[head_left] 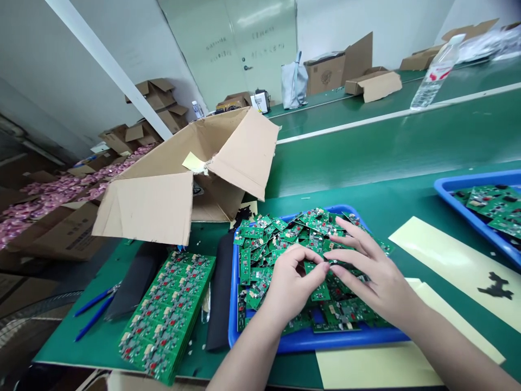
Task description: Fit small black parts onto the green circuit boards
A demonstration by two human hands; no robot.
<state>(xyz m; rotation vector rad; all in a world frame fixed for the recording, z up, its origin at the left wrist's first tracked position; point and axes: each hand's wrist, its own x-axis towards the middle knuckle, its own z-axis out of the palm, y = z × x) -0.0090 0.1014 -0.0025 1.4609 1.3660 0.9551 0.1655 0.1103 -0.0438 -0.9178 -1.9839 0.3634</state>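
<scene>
My left hand [293,279] is closed, thumb and forefinger pinching a small green circuit board [320,290] over the blue tray [301,343]. Right beside it, my right hand [368,266] brings thumb and forefinger together at the board's upper end, its other fingers stretched out. A tiny dark bit shows at those fingertips, too small to name. Loose circuit boards [260,244] with red and pale parts fill the tray in a heap beneath both hands.
A stack of unsplit board panels [169,309] lies left, near blue-handled pliers [97,309] and black foam strips [220,293]. Behind stands an open carton [232,146]. Yellow paper sheets [451,260], one bearing black pieces [495,286], and a second blue tray [476,217] lie right.
</scene>
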